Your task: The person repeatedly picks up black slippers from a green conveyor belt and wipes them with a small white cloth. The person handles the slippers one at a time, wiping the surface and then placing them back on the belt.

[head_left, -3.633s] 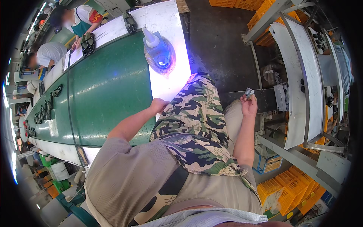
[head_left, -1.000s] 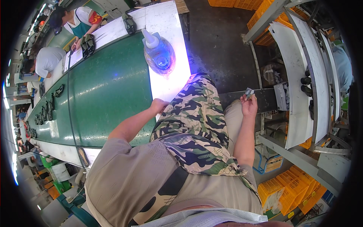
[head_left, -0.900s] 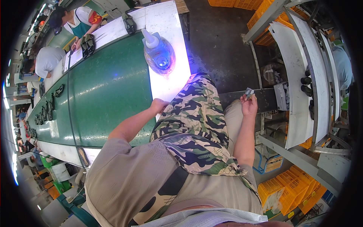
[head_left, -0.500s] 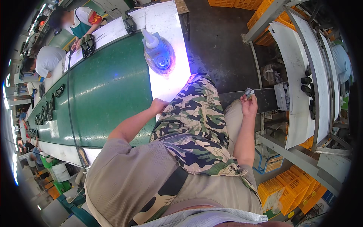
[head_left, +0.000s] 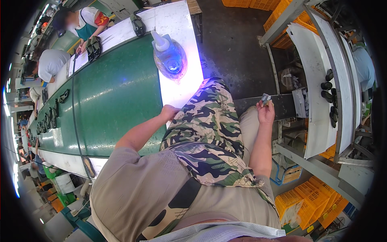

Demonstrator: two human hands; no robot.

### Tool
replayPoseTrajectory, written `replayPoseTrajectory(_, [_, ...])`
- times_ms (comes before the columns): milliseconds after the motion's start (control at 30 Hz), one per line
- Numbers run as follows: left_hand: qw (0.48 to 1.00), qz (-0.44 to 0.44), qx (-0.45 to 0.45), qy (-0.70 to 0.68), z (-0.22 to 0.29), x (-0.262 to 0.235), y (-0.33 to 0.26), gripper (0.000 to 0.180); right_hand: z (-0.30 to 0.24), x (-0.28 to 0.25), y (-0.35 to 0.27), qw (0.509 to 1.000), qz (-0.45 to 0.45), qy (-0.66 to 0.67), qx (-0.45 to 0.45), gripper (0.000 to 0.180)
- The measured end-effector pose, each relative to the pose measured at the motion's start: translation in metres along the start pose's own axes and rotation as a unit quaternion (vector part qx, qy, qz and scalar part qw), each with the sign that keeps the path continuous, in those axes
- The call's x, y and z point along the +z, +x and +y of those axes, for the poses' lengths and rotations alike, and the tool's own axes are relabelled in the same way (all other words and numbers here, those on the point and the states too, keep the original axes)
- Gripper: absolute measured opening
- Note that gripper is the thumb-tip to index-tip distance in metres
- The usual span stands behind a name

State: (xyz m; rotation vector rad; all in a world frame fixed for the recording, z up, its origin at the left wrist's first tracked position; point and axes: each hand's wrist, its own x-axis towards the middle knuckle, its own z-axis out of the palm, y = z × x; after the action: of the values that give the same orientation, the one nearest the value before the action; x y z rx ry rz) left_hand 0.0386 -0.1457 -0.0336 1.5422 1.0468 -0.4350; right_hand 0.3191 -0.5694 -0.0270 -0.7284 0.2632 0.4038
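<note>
Right hand grip pinched on a small grey part; left hand grip unclear, near a liquid-filled clear bottle.

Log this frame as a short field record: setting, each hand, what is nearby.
setting: seated person at a green conveyor belt with a white edge strip
left hand: rests at the white edge strip, holds nothing visible
right hand: raised to the person's right, fingers pinch a small pale object, too small to identify
on the strip: clear bottle with white nozzle, lit blue
on the belt: dark parts near co-workers
right side: white shelf with dark pieces; orange crates below
</note>
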Motion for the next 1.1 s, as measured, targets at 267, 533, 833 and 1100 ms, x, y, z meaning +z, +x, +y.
replayPoseTrajectory(267, [1.0, 0.005, 0.006, -0.003, -0.01, 0.001, 0.009, 0.035, 0.0, -0.001, 0.0, 1.0, 0.006, -0.002, 0.004, 0.021])
replayPoseTrajectory(533, [1.0, 0.003, 0.007, -0.002, -0.009, 0.001, 0.009, 0.035, 0.001, -0.003, 0.001, 1.0, -0.001, 0.003, 0.004, 0.02])
replayPoseTrajectory(833, [1.0, 0.002, -0.006, -0.008, -0.001, 0.002, 0.0, 0.033, 0.0, -0.001, 0.0, 1.0, -0.002, 0.004, 0.001, 0.022])
replayPoseTrajectory(1100, [1.0, 0.005, -0.005, -0.001, -0.001, 0.002, 0.001, 0.034, 0.001, -0.004, 0.001, 1.0, -0.004, 0.012, 0.001, 0.022])
